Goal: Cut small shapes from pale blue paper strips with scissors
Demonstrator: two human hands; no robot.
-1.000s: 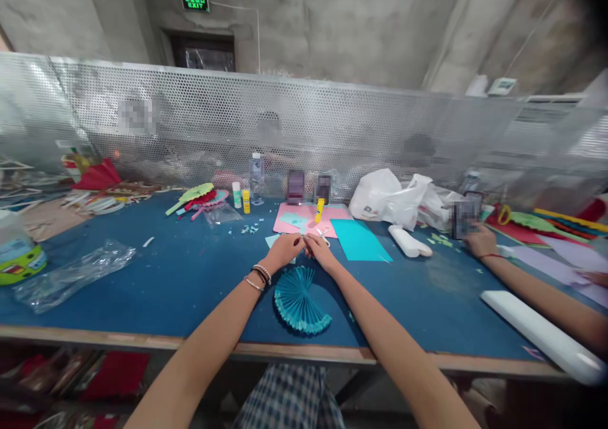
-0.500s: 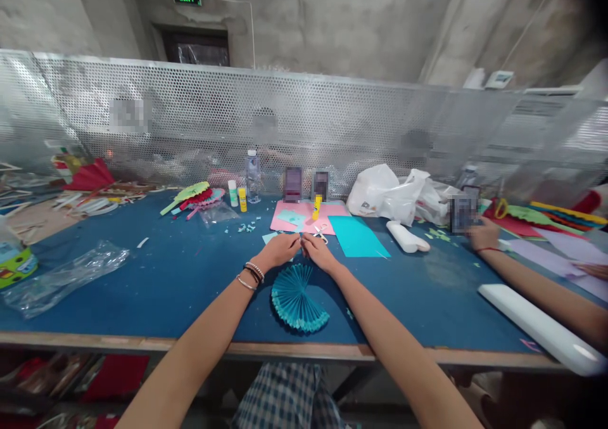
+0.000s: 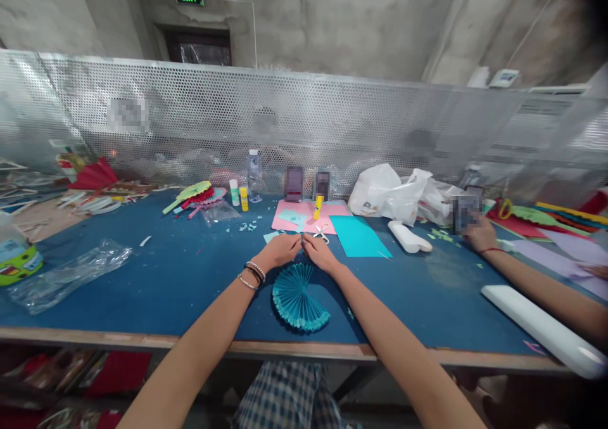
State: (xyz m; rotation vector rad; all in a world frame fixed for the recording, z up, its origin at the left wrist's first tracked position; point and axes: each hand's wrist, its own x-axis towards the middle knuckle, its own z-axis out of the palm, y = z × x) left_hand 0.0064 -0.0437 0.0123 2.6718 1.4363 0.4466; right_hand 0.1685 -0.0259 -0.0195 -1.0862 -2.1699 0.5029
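Observation:
Fingertips together, my left hand [image 3: 282, 250] and my right hand [image 3: 320, 252] meet above the table, both closed in a pinch. Whatever lies between the fingers is too small and hidden to name. Just below them rests a teal pleated paper fan [image 3: 300, 299], spread almost into a full round with a gap at its upper right. Beyond my hands are scissors [image 3: 323, 233], a pink sheet [image 3: 284, 224] with pale blue paper pieces, and an upright yellow glue stick [image 3: 318, 208]. A turquoise sheet [image 3: 360, 236] lies to the right.
Back left hold finished paper fans [image 3: 194, 194], two glue sticks [image 3: 244, 199] and a water bottle [image 3: 254, 175]. White plastic bags [image 3: 380, 191] and a white stapler-like object [image 3: 403, 236] sit right. Another person's hand [image 3: 481, 234] and a long white object [image 3: 536, 327] are far right.
The view has shifted very slightly. My hands stay together in the same pose and the fan has not moved. The other person's hand at right moved slightly left.

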